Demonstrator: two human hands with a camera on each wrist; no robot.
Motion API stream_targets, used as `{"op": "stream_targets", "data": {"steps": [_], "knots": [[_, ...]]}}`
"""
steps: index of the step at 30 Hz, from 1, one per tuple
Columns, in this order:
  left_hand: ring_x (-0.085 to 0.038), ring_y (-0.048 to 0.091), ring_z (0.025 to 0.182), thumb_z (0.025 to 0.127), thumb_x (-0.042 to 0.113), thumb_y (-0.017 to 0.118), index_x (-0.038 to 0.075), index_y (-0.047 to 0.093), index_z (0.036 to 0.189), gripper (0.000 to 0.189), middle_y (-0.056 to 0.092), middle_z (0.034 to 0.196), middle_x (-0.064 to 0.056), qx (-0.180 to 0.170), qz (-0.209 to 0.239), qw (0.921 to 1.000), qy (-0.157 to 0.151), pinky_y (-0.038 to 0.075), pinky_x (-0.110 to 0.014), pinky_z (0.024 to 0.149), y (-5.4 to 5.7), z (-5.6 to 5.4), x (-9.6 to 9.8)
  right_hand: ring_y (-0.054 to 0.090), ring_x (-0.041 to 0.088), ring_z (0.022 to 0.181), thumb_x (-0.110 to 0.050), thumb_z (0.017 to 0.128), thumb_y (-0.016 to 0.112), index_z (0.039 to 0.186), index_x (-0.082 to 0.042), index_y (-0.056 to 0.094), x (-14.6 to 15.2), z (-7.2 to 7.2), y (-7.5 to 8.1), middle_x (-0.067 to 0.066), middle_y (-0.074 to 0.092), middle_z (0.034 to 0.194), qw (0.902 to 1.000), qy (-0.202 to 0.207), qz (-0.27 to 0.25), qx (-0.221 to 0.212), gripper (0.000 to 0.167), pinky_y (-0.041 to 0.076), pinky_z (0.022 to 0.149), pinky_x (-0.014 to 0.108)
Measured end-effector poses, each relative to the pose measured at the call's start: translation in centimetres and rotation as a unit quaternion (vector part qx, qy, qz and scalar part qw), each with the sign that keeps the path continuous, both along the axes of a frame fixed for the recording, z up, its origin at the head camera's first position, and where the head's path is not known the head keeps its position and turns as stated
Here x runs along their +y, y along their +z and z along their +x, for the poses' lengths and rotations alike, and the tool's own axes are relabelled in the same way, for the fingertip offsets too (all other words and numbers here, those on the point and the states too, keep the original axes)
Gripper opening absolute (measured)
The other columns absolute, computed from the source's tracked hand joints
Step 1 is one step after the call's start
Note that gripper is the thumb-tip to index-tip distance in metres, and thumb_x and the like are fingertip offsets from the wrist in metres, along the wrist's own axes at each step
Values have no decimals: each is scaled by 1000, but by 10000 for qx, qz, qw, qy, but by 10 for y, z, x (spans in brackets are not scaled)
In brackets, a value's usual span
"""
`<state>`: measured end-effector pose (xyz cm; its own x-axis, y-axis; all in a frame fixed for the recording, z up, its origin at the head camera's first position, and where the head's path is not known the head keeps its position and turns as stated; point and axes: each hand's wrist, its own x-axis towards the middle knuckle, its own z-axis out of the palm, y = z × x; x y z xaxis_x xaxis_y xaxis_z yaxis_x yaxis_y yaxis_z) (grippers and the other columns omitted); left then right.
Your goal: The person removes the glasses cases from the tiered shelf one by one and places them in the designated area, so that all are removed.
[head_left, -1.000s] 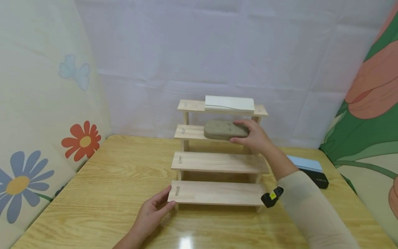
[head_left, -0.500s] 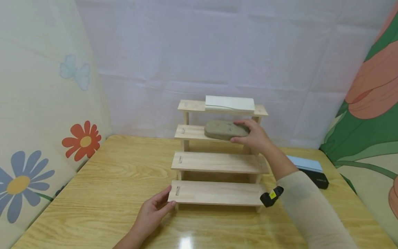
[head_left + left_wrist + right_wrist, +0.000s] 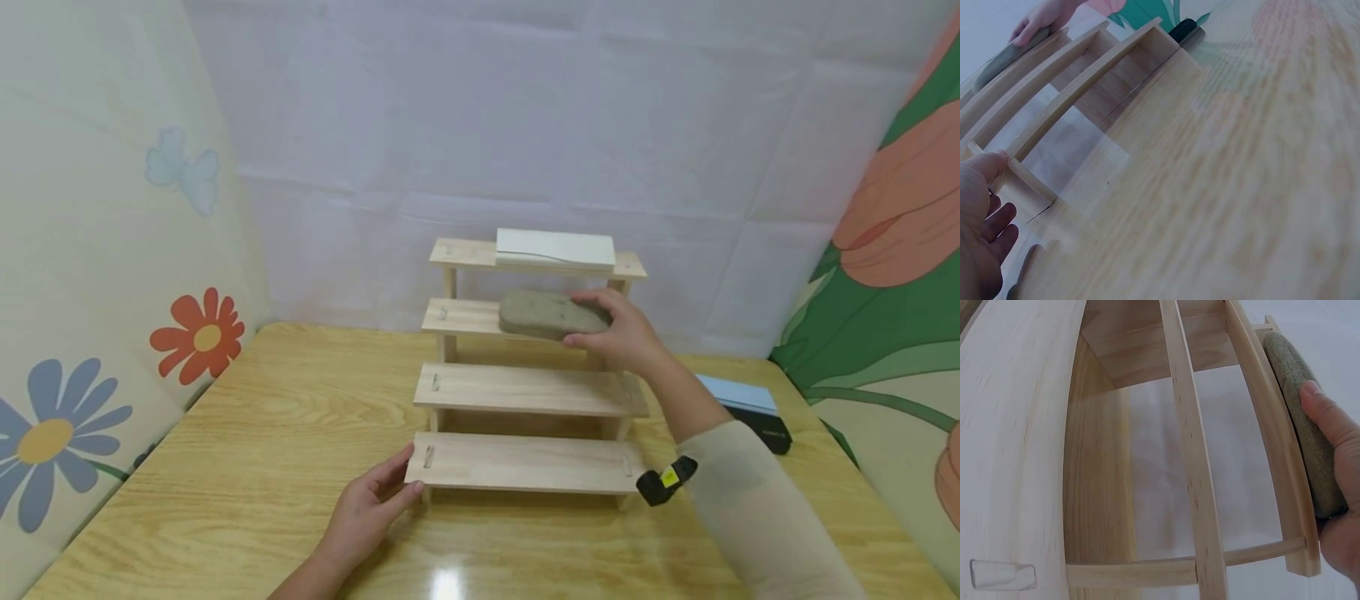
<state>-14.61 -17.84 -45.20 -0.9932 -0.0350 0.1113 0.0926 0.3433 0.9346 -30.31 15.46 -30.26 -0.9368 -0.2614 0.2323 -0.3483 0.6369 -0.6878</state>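
Note:
A four-tier wooden display stand (image 3: 525, 462) rises in steps on the table. On its second-highest tier is a grey-green, fabric-covered glasses case (image 3: 536, 313). My right hand (image 3: 626, 333) grips the case's right end, thumb in front and fingers over the top. In the right wrist view, the thumb presses the side of the glasses case (image 3: 1300, 419), which lies along the tier's board. My left hand (image 3: 367, 512) holds the left end of the lowest tier; in the left wrist view, its thumb touches the board's corner and the other fingers (image 3: 1000, 231) are bent beside the stand's leg.
A white glasses case (image 3: 555, 248) lies on the top tier. To the stand's right, a light blue case (image 3: 738, 393) and a black case (image 3: 761, 427) are on the wood-grain table (image 3: 300, 400). A white cloth backdrop (image 3: 450, 108) hangs behind, with floral panels at both sides.
My right hand and the grey-green glasses case have shifted slightly to the right along the tier. The left hand stays at the lowest tier's left end.

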Motion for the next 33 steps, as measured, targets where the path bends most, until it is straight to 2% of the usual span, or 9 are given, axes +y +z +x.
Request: {"op": "stream_targets", "data": {"steps": [7,15,23,33], "knots": [[-31,62,119,88,14,73,0,53,137,55,61,131,-20,9,-1,10000,4,54,-29,96,1,0,0,44,37,132,-22,79,83,138,-10,53,11,4,-1,16,47,146,10000,-35,-20,23,67,36,112,55],[-33,62,119,88,14,72,-2,52,137,55,61,131,-22,48,11,10000,-42,54,-33,96,0,0,-1,43,37,132,-30,81,82,141,-13,51,25,12,0,14,44,148,9997,-176,85,-114,70,37,110,56],[-34,60,122,88,14,73,-1,52,137,55,58,135,-20,4,-18,10000,-42,52,-35,99,1,0,0,45,37,129,-28,81,82,141,-10,50,38,17,2,17,45,147,9996,-273,103,-10,70,38,108,55],[-33,58,124,88,15,73,0,53,137,55,57,137,-18,-66,-18,10000,-2,51,-32,100,1,-1,0,45,38,129,-29,82,81,141,-9,50,57,28,2,18,45,147,9994,-327,85,102,70,38,106,55]]}}
